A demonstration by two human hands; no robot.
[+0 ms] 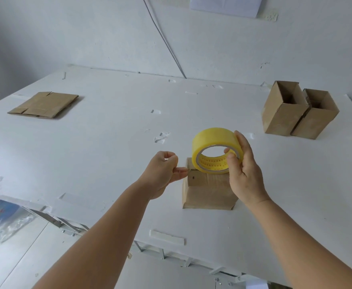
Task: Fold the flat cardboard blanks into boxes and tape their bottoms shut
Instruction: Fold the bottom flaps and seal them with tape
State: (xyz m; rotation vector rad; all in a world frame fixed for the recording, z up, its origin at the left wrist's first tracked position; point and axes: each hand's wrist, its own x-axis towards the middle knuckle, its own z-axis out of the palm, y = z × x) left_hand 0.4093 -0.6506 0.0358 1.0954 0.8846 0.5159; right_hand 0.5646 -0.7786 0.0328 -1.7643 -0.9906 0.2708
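A folded cardboard box stands upside down on the white table, its closed bottom facing up. My right hand grips a yellow tape roll held upright over the box's far edge, thumb inside the core. My left hand sits at the box's left top edge, thumb and forefinger pinched together on what looks like the clear tape end, which is too thin to see. A stack of flat cardboard blanks lies far left.
Two finished boxes stand open side up at the back right. Scraps of clear tape stick to the table. A plastic bag lies below the table's left edge. A wall rises behind the table.
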